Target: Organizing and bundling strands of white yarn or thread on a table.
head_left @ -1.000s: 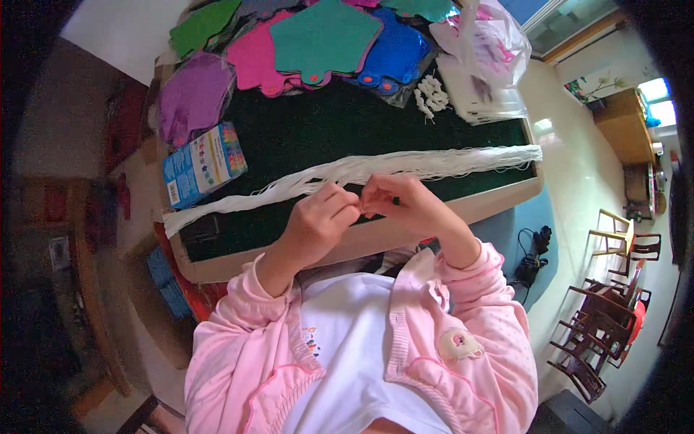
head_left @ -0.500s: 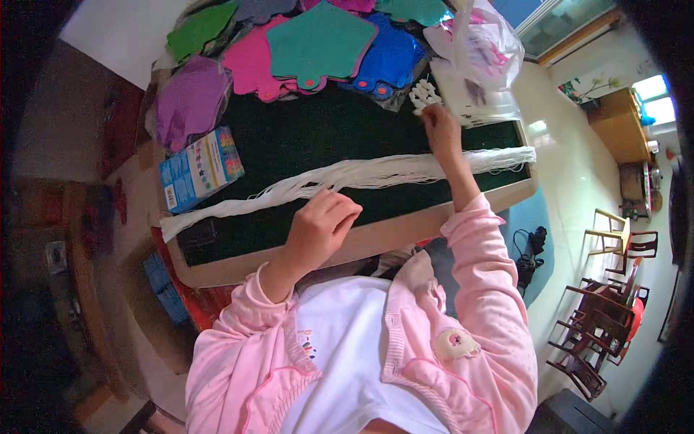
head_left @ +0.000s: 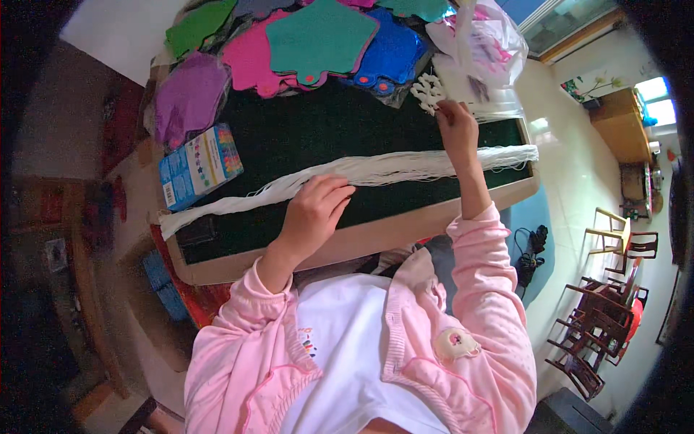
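A long bundle of white string point(head_left: 387, 166) lies across the dark green tabletop point(head_left: 289, 123), from the left edge to the right edge. My left hand point(head_left: 318, 206) rests at the near side of its middle, fingers stretched out and touching the strands. Farther right, beyond the bundle, my right hand point(head_left: 457, 129) has its fingertips pinched together. It is beside a small heap of white bits point(head_left: 428, 94), perhaps knotted string pieces. Whatever those fingertips hold, if anything, is too small to make out.
Shiny bagged crown-like shapes, among them a teal one point(head_left: 322, 40), a blue one point(head_left: 390, 54) and a purple one point(head_left: 189, 101), cover the far side. A blue box point(head_left: 199, 166) stands at left. A white plastic bag point(head_left: 488, 50) sits at far right.
My right hand has drawn back slightly from the white bits and to the right. My left hand's fingers have straightened and come onto the string bundle.
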Action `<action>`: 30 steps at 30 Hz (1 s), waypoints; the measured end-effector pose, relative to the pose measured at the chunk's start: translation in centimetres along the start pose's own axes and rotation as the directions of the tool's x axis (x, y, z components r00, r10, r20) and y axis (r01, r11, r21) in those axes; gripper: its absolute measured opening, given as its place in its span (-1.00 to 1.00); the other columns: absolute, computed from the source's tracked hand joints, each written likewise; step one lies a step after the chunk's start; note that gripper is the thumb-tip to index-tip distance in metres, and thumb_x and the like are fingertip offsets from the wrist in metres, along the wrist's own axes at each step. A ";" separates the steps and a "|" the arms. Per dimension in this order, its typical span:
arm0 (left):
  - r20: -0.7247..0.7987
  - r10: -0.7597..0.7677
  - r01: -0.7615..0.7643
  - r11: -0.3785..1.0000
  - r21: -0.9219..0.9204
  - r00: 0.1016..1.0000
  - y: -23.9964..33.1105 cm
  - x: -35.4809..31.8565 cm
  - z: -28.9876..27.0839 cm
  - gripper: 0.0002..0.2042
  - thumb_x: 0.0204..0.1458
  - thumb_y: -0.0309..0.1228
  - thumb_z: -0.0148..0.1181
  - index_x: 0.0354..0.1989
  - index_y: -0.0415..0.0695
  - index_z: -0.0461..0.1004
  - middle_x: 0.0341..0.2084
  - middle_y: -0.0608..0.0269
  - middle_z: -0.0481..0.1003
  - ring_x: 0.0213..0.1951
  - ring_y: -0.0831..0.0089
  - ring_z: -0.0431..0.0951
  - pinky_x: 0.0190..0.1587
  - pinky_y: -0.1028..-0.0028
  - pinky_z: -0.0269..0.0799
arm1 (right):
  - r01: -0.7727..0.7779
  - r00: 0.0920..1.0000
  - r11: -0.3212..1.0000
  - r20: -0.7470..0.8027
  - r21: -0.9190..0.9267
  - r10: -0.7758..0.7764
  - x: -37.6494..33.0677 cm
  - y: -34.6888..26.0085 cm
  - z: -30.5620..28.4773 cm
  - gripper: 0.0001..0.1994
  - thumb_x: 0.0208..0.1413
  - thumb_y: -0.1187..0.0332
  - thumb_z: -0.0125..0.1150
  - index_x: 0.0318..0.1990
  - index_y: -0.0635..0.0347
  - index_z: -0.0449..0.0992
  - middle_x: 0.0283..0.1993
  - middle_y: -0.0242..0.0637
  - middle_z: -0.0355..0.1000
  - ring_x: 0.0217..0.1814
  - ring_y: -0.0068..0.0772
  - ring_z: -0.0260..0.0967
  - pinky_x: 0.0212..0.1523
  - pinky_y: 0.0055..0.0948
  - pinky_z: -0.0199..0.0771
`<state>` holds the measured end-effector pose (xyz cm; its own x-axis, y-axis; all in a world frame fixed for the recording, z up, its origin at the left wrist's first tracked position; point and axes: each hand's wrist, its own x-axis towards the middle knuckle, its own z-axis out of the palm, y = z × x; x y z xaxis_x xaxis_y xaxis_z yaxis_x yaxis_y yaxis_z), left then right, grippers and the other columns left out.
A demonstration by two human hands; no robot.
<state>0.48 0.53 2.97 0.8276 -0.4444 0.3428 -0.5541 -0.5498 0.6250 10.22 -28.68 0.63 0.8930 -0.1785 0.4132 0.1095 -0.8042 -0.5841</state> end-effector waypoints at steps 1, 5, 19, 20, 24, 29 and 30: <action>0.035 0.018 -0.020 0.999 0.040 0.999 -0.3 -0.1 0.4 -0.77 -0.15 -0.54 0.19 -0.24 -0.17 0.47 -0.19 0.17 0.46 -0.08 0.21 0.41 -0.05 0.33 0.35 | 0.000 1.000 1.000 0.002 0.002 0.000 -0.5 -0.5 -0.2 -0.88 -0.09 0.52 0.18 -0.33 0.22 0.50 -0.41 -0.19 0.38 -0.41 -0.30 0.37 -0.34 -0.44 0.36; 0.191 0.044 -0.079 0.980 0.180 0.981 -1.3 -0.5 1.7 -0.62 -0.12 -0.49 0.17 -0.03 -0.16 0.40 0.04 0.13 0.34 0.14 0.20 0.25 0.17 0.27 0.17 | 0.090 0.940 0.977 0.307 0.194 -0.148 -3.7 -4.0 -0.8 -0.90 -0.11 0.56 0.18 -0.37 0.24 0.49 -0.45 -0.26 0.35 -0.39 -0.34 0.35 -0.39 -0.46 0.33; 0.279 -0.016 -0.032 0.985 0.168 0.960 -1.9 -0.9 2.3 -0.57 -0.12 -0.43 0.19 0.00 -0.18 0.35 0.12 0.12 0.24 0.20 0.21 0.15 0.24 0.23 0.04 | 0.262 0.854 0.958 0.432 0.120 -0.288 -5.8 -4.2 -2.4 -0.89 -0.18 0.54 0.20 -0.42 0.15 0.48 -0.40 -0.25 0.33 -0.25 -0.13 0.28 -0.28 -0.28 0.31; 0.283 -0.028 -0.022 0.985 0.174 0.959 -1.9 -0.9 2.3 -0.59 -0.10 -0.42 0.17 -0.01 -0.17 0.36 0.12 0.13 0.24 0.21 0.24 0.14 0.23 0.22 0.04 | 0.275 0.844 0.952 0.441 0.134 -0.306 -5.9 -4.0 -2.5 -0.88 -0.18 0.54 0.20 -0.42 0.14 0.48 -0.39 -0.25 0.33 -0.26 -0.13 0.28 -0.28 -0.28 0.31; 0.283 -0.020 -0.030 0.985 0.172 0.959 -2.0 -0.9 2.4 -0.59 -0.10 -0.42 0.17 -0.01 -0.17 0.36 0.11 0.13 0.24 0.21 0.23 0.14 0.23 0.22 0.05 | 0.280 0.832 0.949 0.456 0.147 -0.316 -6.3 -3.7 -2.0 -0.89 -0.19 0.52 0.21 -0.44 0.13 0.48 -0.38 -0.25 0.32 -0.25 -0.14 0.27 -0.28 -0.28 0.30; 0.282 -0.012 -0.035 0.986 0.161 0.959 -2.0 -0.8 2.4 -0.60 -0.11 -0.42 0.18 -0.03 -0.18 0.37 0.11 0.14 0.24 0.20 0.24 0.15 0.23 0.22 0.05 | 0.319 0.820 0.939 0.459 0.129 -0.342 -6.5 -3.6 -1.0 -0.91 -0.19 0.52 0.20 -0.46 0.15 0.46 -0.40 -0.25 0.32 -0.26 -0.13 0.28 -0.28 -0.28 0.31; 0.282 -0.012 -0.035 0.986 0.162 0.959 -2.0 -0.8 2.4 -0.60 -0.11 -0.42 0.18 -0.03 -0.18 0.37 0.11 0.14 0.24 0.20 0.24 0.15 0.23 0.22 0.05 | 0.340 0.806 0.932 0.471 0.127 -0.358 -6.5 -3.6 -0.8 -0.92 -0.18 0.52 0.19 -0.46 0.17 0.46 -0.40 -0.24 0.32 -0.27 -0.13 0.28 -0.28 -0.28 0.31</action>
<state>0.74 0.28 -0.23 0.7758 -0.6188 0.1237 -0.5897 -0.6411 0.4911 3.70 -25.09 0.60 0.8863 0.4109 0.2137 0.4610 -0.7381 -0.4927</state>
